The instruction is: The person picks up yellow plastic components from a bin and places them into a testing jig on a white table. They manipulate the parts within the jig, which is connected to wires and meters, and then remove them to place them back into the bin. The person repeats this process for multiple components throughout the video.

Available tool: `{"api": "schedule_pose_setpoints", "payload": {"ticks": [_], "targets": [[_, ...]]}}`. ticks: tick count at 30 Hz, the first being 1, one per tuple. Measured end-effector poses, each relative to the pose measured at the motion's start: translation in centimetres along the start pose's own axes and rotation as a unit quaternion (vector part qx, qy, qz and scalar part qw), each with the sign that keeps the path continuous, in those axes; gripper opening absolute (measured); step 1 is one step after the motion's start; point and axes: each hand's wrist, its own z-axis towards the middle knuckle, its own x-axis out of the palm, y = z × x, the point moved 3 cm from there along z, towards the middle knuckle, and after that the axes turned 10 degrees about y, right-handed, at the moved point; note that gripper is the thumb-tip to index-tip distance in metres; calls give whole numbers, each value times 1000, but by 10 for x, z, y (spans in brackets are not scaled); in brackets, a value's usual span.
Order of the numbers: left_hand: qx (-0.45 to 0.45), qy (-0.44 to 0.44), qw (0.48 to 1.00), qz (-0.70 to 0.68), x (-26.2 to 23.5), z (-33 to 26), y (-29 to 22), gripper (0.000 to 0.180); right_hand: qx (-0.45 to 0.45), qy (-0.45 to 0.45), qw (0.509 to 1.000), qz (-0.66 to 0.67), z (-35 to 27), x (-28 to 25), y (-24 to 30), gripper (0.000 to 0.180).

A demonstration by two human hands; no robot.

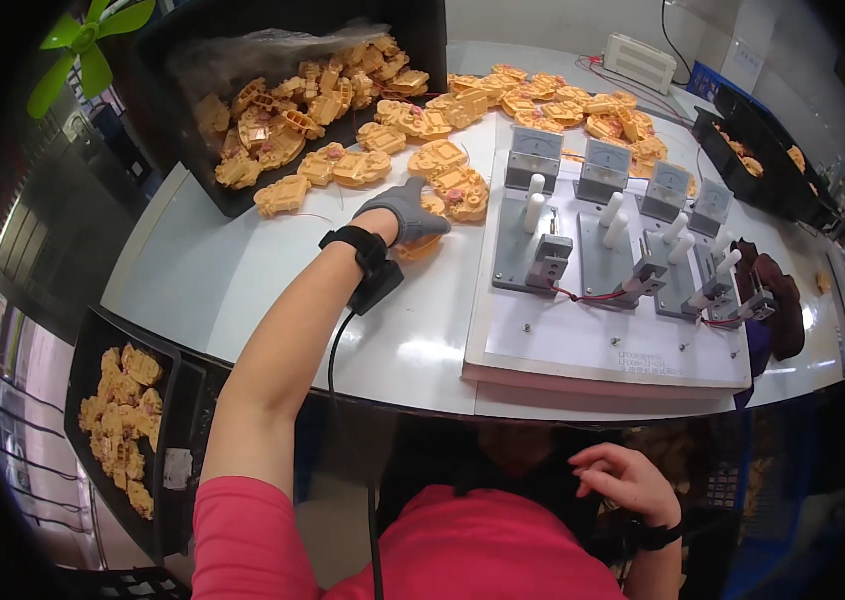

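My left hand [405,213], in a grey glove with a black strap at the wrist, reaches across the white table. Its thumb and fingers straddle a yellow-orange moulded plastic part [421,248], closing on it; the fingertips are partly covered. Right beside it lie more such parts [465,193], some with a small reddish piece on them. My right hand [633,482] is bare, with a dark band at the wrist. It hangs low in front of the table edge, fingers loosely bent and apart, with nothing in it.
A black bin [183,110] heaped with orange parts stands at the back left. A white test board [563,345] bears several meters and white-handled clamps. One black tray [178,450] of parts sits lower left, another black tray [773,185] far right. A green fan [86,40] is upper left.
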Motion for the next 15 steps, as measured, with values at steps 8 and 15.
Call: {"api": "schedule_pose_setpoints", "payload": {"ticks": [8, 15], "targets": [[83, -65, 966, -236, 12, -55, 56, 74, -212, 18, 975, -58, 16, 26, 87, 28], [166, -126, 767, -607, -1, -147, 63, 47, -381, -186, 906, -27, 92, 18, 128, 46]]}}
